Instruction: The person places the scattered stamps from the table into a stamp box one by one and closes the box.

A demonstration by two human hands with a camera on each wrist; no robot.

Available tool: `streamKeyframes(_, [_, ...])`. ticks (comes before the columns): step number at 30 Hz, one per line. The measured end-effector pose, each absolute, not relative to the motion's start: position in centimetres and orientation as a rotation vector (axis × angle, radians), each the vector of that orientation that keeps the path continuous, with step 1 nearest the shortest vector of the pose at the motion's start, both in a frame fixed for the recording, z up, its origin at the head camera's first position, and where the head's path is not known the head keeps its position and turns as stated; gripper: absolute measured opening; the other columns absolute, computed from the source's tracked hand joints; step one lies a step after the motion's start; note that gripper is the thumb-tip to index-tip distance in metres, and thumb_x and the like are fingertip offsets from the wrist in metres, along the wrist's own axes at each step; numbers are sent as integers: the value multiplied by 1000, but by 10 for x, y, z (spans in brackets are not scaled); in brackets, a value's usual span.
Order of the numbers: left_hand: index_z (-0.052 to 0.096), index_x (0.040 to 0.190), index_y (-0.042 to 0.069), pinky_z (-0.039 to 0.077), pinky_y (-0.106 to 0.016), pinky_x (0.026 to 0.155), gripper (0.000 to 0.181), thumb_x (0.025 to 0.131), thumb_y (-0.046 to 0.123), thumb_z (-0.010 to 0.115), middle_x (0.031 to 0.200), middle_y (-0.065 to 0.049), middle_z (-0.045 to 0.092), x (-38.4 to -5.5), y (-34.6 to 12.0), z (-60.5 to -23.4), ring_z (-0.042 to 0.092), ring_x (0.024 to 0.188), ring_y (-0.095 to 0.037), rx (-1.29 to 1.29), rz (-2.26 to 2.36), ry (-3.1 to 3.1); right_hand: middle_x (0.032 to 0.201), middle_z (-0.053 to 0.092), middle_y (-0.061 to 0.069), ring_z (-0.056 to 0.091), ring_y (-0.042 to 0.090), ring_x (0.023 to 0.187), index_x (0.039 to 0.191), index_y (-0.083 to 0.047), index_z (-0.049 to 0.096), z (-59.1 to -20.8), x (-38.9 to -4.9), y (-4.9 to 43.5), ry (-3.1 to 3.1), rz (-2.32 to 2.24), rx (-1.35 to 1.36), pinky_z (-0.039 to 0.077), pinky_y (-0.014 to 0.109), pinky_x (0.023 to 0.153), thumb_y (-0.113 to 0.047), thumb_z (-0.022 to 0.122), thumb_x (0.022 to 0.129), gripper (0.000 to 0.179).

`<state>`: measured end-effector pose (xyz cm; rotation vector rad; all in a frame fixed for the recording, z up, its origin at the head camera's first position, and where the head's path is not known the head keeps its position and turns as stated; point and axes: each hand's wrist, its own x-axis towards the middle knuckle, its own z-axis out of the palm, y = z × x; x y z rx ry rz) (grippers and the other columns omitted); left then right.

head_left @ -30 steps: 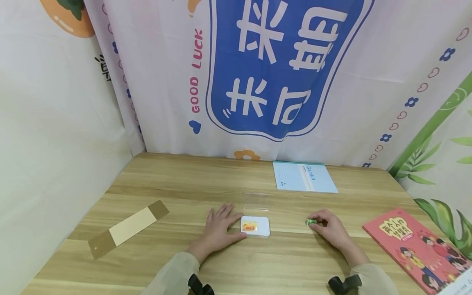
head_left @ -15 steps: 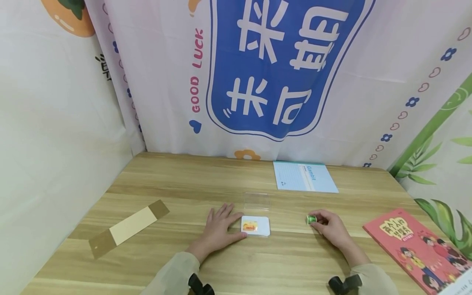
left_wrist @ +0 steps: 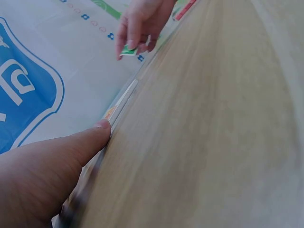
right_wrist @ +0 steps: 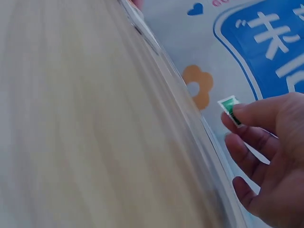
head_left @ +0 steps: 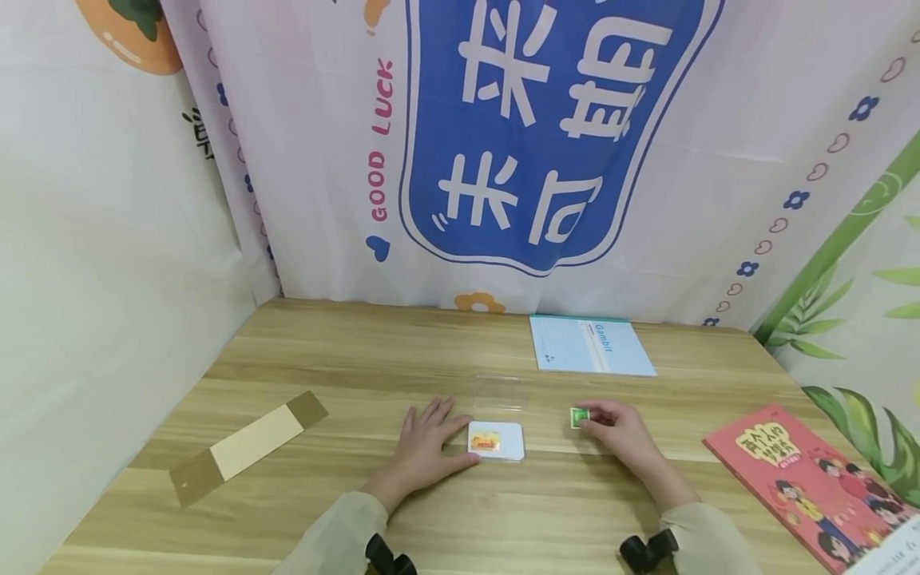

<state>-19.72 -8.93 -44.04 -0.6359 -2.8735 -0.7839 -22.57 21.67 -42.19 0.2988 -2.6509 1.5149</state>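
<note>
My right hand (head_left: pixel 625 439) pinches a small green stamp (head_left: pixel 578 418) with a white border between thumb and fingers, held above the table. In the right wrist view the thumb lies over part of the stamp (right_wrist: pixel 229 108), and the other fingers are bent below it. My left hand (head_left: pixel 424 447) rests on the table with its fingers spread. Its thumb and forefinger frame the left side of a white card (head_left: pixel 512 441) with rounded corners. On the card's left half lies an orange and yellow stamp (head_left: pixel 485 441). The left wrist view shows the thumb touching the card's edge (left_wrist: pixel 122 102).
Just behind the card lies a clear plastic piece (head_left: pixel 497 393). A light blue notebook (head_left: pixel 592 345) is at the table's back. A brown and cream strip (head_left: pixel 251 447) lies at the left, and a red book (head_left: pixel 812 479) at the right. A printed curtain (head_left: pixel 331 160) hangs behind.
My right hand has moved left toward the card, and the green stamp has turned so that its face shows upward. The left hand and the card have stayed in place.
</note>
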Motion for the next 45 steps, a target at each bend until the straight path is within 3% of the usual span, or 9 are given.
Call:
streamKeyframes(8, [50,123,19,1,-56,94,64,73,60,52,136,-14,28,-197,-90,-441,16,125,-31,-634,-775,-2874,81,57,5,51,16,75,98,-1,64,-413,-226,172,-2585,1727,180,43,26,64,-6,65,75,24])
streamKeyframes(17, [50,122,19,2,-56,94,64,73,60,53,135,-15,29,-197,-88,-440,17,125,-32,-624,-763,-2876,72,59,6,50,14,63,92,0,65,-423,-220,137,-2539,1859,258,39,20,52,2,63,73,19])
streamKeyframes(25, [50,122,19,2,-56,94,64,73,60,53,135,-15,29,-197,-88,-441,17,125,-32,-628,-753,-2878,72,61,8,51,14,67,89,4,65,-423,-209,128,-2524,1817,324,42,24,63,5,63,72,17])
streamKeyframes(30, [51,122,19,2,-56,94,64,73,60,53,135,-15,30,-198,-88,-441,17,125,-32,-621,-751,-2871,73,62,4,52,14,70,89,-2,67,-437,-215,129,-2561,1746,346,43,27,67,0,65,73,16])
streamKeyframes(45, [50,122,20,3,-56,94,63,73,59,53,135,-14,30,-197,-88,-440,18,125,-32,-619,-751,-2874,74,59,2,50,12,66,86,-3,67,-438,-213,127,-2557,1607,476,42,23,58,2,66,71,15])
